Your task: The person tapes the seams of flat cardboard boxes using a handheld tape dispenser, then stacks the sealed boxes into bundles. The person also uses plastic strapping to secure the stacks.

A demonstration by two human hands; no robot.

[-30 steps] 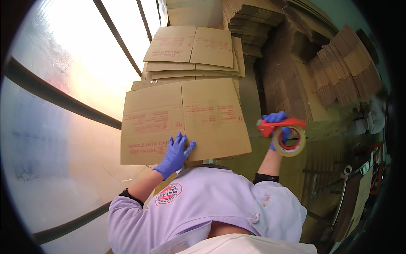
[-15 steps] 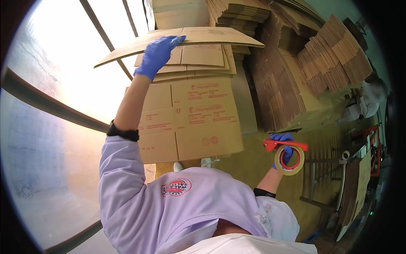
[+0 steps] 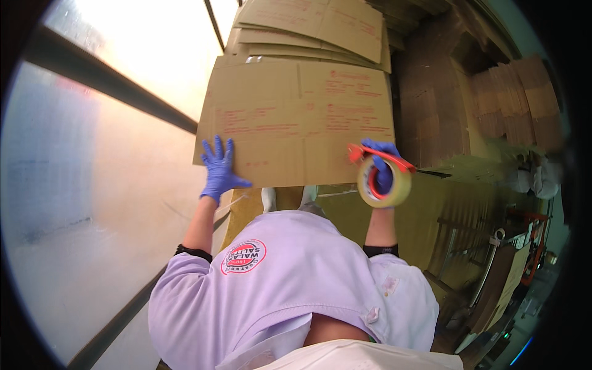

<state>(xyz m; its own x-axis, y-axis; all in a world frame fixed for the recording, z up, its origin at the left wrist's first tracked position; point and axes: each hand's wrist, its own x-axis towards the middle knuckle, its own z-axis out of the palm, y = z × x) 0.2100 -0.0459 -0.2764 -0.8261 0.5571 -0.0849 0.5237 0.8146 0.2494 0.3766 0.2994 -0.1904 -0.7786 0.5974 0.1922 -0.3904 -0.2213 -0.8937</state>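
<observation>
A flat brown cardboard box blank (image 3: 265, 92) with red print lies in front of me. My left hand (image 3: 219, 169), in a blue glove, rests on its near left corner with the fingers spread. My right hand (image 3: 380, 147), gloved in blue too, grips a red tape dispenser (image 3: 401, 163) at the blank's near right corner. The dispenser carries a wide roll of clear, yellowish tape (image 3: 402, 190), and part of the glove shows through the roll's core. Whether the dispenser touches the cardboard I cannot tell.
More flattened boxes (image 3: 345, 28) lie loosely stacked beyond the blank. Tall cardboard stacks (image 3: 431, 105) stand to the right. A bright translucent wall with dark bars (image 3: 117, 80) runs along my left. Metal frames (image 3: 456, 240) and a partly visible person (image 3: 546, 179) are at the far right.
My left hand has let go of the raised cardboard sheet at the far side and come down to the blank's near left corner. My right hand has brought the dispenser leftward and farther from my body.
</observation>
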